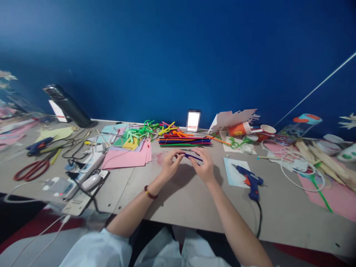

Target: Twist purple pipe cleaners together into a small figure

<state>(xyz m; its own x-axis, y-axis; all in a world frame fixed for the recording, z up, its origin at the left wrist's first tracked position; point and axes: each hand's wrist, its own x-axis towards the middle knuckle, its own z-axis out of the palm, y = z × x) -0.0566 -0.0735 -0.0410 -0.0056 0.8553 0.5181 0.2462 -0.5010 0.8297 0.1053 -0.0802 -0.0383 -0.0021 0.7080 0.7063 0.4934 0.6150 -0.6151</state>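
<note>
Between my two hands, just above the middle of the table, is a dark purple-blue pipe cleaner point(191, 156) that looks bent or doubled. Thumb and fingers of my left hand point(171, 162) pinch its left end. My right hand point(204, 165) is closed on the right part, its fingers hiding some of it. Right behind the hands lies a bundle of straight pipe cleaners point(185, 142) in several colours. Bent green pipe cleaners point(141, 130) are heaped to its left, with yellow and orange ones beside them.
A blue glue gun point(251, 181) rests on light-blue paper at right, its cord running to the front edge. Pink paper point(125, 157), a power strip point(85, 176), red-handled scissors point(32, 170) and a leaning dark bottle point(68, 105) are at left. A phone point(194, 121) stands against the wall.
</note>
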